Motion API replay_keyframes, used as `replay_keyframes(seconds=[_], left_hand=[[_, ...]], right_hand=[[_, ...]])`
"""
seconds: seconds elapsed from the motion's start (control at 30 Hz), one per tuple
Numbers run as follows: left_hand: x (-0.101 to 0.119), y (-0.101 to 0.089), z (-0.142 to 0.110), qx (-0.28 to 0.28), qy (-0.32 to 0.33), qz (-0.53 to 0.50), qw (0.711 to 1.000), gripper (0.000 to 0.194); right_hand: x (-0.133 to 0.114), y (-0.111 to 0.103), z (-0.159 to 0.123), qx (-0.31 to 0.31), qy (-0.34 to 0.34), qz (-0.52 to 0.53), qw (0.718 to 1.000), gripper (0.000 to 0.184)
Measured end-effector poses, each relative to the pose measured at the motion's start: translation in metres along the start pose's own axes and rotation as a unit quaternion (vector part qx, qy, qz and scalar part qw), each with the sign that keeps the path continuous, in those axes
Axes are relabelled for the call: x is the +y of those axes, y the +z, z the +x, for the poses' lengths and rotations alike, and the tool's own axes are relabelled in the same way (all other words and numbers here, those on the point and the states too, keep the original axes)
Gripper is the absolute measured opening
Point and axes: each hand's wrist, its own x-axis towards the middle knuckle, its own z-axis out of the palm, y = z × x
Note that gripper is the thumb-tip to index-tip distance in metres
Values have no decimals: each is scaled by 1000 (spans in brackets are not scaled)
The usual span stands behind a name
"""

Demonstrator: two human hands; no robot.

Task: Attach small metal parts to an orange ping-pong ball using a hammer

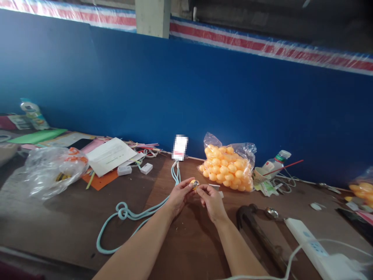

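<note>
My left hand (pixel 180 195) and my right hand (pixel 212 200) meet above the brown table (pixel 186 241), both pinching one small orange ball with a shiny metal piece (pixel 194 183) between the fingertips. Just beyond them lies a clear plastic bag full of orange balls (pixel 229 167). A light blue cable (pixel 136 214) runs from under my left hand across the table.
A hammer (pixel 259 229) and a white power strip (pixel 313 245) lie at the right. A crumpled clear bag (pixel 49 169), papers (pixel 109 155) and small white boxes (pixel 145 168) sit at the left. A plastic bottle (pixel 275 162) lies by the blue wall (pixel 186 97).
</note>
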Motion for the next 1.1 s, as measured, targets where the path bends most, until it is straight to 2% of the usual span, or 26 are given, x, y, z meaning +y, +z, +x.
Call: replay_keyframes(seconds=[0.3,0.87,1.1], left_hand=[[3,3,-1,14,-9,0,1000,32],[2,2,1,13,-11,11,1000,38],[1,2,0,14,3,2,1000,34]], right_hand=[[0,0,1,-2,23,47,999,23],[0,0,1,3,20,28,999,23],[3,-1,2,1,13,33,999,23]])
